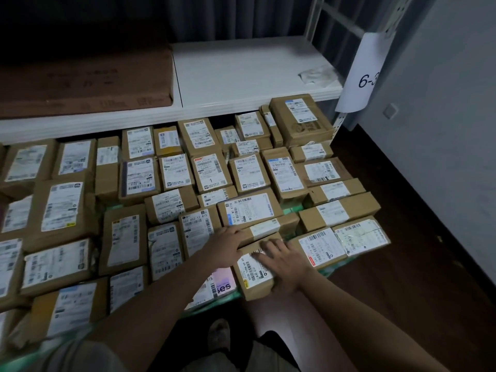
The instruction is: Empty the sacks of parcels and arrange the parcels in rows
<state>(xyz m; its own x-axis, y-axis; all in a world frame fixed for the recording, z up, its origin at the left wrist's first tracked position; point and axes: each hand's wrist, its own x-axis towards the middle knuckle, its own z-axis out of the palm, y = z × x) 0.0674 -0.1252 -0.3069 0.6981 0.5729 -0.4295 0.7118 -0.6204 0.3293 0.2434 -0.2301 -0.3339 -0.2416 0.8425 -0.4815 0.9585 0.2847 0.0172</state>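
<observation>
Several brown cardboard parcels with white labels lie in rows on the floor under a white shelf. At the front edge sits one small parcel [255, 272] with a barcode label. My right hand [281, 261] lies flat on top of it, fingers spread over the label. My left hand [226, 247] rests against that parcel's left side and touches the neighbouring parcel [197, 229]. Behind them lies a larger parcel [248, 209] with a wide label. A green sack [291, 210] shows in gaps beneath the parcels. No sack with parcels in it is in view.
A white shelf [241, 73] hangs low over the back rows, with a large brown flat box [86, 79] on its left. A paper tag marked "6-3" [367, 73] hangs on the shelf post. Dark wooden floor [418, 277] and a white wall lie to the right.
</observation>
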